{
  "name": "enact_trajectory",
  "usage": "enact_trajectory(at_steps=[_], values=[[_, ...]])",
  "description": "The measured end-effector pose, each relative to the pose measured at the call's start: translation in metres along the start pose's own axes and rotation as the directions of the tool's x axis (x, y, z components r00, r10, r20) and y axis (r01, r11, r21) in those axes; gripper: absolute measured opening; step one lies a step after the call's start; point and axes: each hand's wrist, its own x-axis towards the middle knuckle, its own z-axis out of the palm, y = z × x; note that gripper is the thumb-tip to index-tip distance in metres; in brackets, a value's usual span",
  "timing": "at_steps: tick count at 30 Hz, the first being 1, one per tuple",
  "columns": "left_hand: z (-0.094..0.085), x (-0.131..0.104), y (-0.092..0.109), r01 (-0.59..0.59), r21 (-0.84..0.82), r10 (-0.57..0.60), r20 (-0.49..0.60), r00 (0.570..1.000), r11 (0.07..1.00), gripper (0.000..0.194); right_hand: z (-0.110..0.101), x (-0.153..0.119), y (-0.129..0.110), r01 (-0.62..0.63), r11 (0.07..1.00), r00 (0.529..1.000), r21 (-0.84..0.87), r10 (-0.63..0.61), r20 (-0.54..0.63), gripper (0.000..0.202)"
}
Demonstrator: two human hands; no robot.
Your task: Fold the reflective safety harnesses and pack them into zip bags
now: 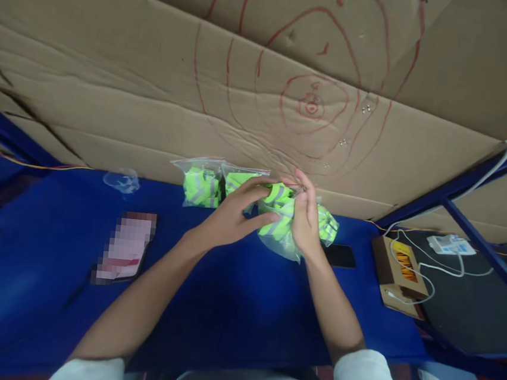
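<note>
Against the cardboard, clear zip bags with neon-yellow and grey striped fabric stand in a row, including a left bag (202, 186) and a middle bag (239, 180). Between my hands is another bag of this fabric (280, 225), tilted on the blue table. My left hand (237, 215) is at its left side, thumb and fingers apart around the upper part. On its right side lies my right hand (306, 216), fingers extended upward along the plastic. More striped fabric (327, 226) shows just right of my right hand.
A phone with a pixelated screen (126, 246) lies left on the blue table (242, 308). Crumpled clear plastic (122, 181) is behind it. A dark phone (340, 256), an open cardboard box (395, 275) and a white power strip (451, 245) with cables are at right.
</note>
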Motion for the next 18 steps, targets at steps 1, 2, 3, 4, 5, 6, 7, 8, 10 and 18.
enact_trajectory(at_steps=[1, 2, 3, 4, 5, 6, 7, 8, 10, 18], values=[[0.0, 0.0, 0.003, -0.008, 0.02, 0.007, 0.029, 1.0, 1.0, 0.031, 0.0, -0.001, 0.0, -0.008, 1.0, 1.0, -0.025, 0.008, 0.019, 0.05], [0.0, 0.001, 0.006, -0.008, 0.033, 0.006, 0.054, 0.999, 0.999, 0.031, -0.001, -0.001, 0.001, -0.015, 0.998, 0.999, -0.056, 0.017, 0.035, 0.05], [0.001, 0.001, 0.008, -0.002, 0.044, -0.001, 0.072, 0.997, 0.999, 0.031, -0.003, -0.002, 0.002, -0.02, 0.996, 0.999, -0.089, 0.024, 0.049, 0.051], [0.002, 0.001, 0.009, 0.004, 0.058, -0.009, 0.087, 0.996, 0.998, 0.031, -0.004, -0.002, 0.003, -0.021, 0.993, 0.998, -0.116, 0.028, 0.059, 0.051], [0.003, 0.001, 0.009, 0.007, 0.068, -0.013, 0.101, 0.995, 0.998, 0.03, -0.006, -0.003, 0.004, -0.019, 0.991, 0.997, -0.135, 0.028, 0.069, 0.052], [0.004, 0.001, 0.009, 0.007, 0.068, -0.015, 0.118, 0.993, 0.998, 0.028, -0.008, -0.003, 0.005, -0.015, 0.989, 0.996, -0.146, 0.027, 0.081, 0.052], [0.005, 0.001, 0.009, 0.007, 0.059, -0.015, 0.139, 0.99, 0.998, 0.027, -0.009, -0.003, 0.005, -0.01, 0.988, 0.995, -0.155, 0.025, 0.095, 0.052], [0.006, 0.001, 0.007, 0.008, 0.046, -0.016, 0.164, 0.986, 0.999, 0.027, -0.011, -0.002, 0.005, -0.003, 0.986, 0.993, -0.164, 0.022, 0.113, 0.052], [0.006, 0.001, 0.005, 0.014, 0.031, -0.02, 0.224, 0.974, 0.999, 0.028, -0.014, -0.002, 0.004, 0.016, 0.982, 0.988, -0.186, 0.012, 0.151, 0.049], [-0.01, 0.001, 0.005, 0.007, -0.017, -0.005, 0.084, 0.996, 1.0, 0.024, -0.025, 0.003, -0.004, 0.056, 0.994, 0.979, -0.092, -0.036, 0.201, 0.061]])
